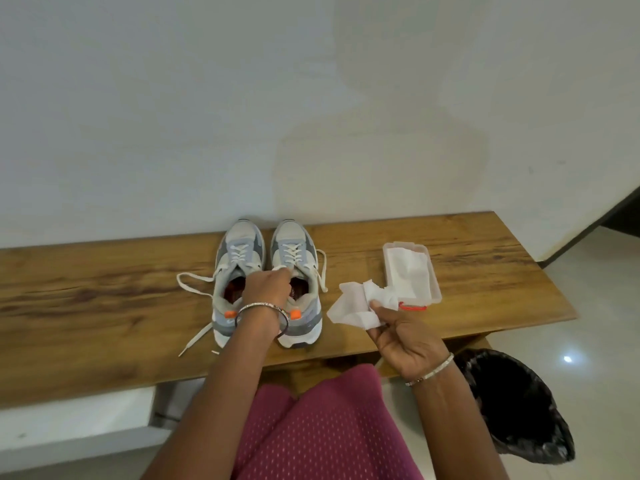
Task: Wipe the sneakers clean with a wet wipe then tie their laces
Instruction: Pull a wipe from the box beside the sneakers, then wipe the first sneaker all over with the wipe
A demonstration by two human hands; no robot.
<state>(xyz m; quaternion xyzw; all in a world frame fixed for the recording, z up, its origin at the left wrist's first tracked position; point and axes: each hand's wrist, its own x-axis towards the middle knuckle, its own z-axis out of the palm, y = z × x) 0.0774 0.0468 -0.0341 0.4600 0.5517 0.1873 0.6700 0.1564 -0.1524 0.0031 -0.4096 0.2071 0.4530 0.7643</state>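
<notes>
1. Two grey-and-white sneakers stand side by side on the wooden bench [104, 292], long axes parallel, toes pointing at the wall, heels toward the person.
2. The left sneaker [239, 258] and right sneaker [294, 251] both have loose laces.
3. The left hand [266, 289] pinches the right sneaker's tongue.
4. The right hand [405, 337], just right of the sneakers, grasps a crumpled wet wipe [356, 303].
5. The wipe tub [412, 271] lies further right.
</notes>
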